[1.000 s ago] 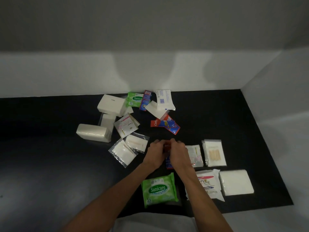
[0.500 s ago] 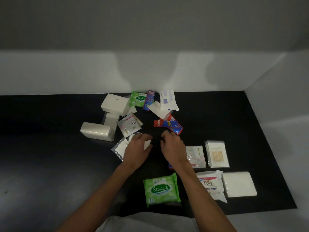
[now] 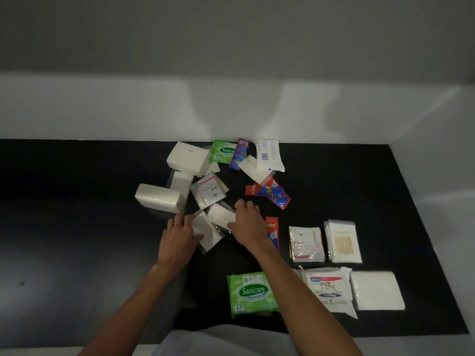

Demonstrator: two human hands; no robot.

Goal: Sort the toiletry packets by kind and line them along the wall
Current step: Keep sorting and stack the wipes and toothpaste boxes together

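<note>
Nearest you on the black bench (image 3: pixel 77 201) lie three packs in a row: a green Sanicare pack (image 3: pixel 253 294), a Dove wipes pack (image 3: pixel 327 289) and a plain white tissue pack (image 3: pixel 376 294), the last two touching. Just beyond them sit a red Colgate sachet (image 3: pixel 272 231) (half hidden under your right wrist), a gold-edged Dove sachet (image 3: pixel 305 244) and a clear bag of cotton buds (image 3: pixel 344 241).

Your left hand (image 3: pixel 178 236) has a wide grip, fingers laid flat on the near clear pad packet (image 3: pixel 209 235). Your right hand (image 3: pixel 248 223) holds a narrow grip on the far clear pad packet (image 3: pixel 221 217), fingers curled over its far edge, thumb on its near side. The two packets overlap.

Farther off is the unsorted heap: a wrapped tissue block (image 3: pixel 159 197), a second Dove sachet (image 3: pixel 209 191) and crossed Colgate sachets (image 3: pixel 268 195). Against the back wall (image 3: pixel 231 111) lie a white box-shaped pack (image 3: pixel 187 158), a second Sanicare pack (image 3: pixel 223 151), a blue sachet (image 3: pixel 240 154) and a white barcode pack (image 3: pixel 268 155).
</note>
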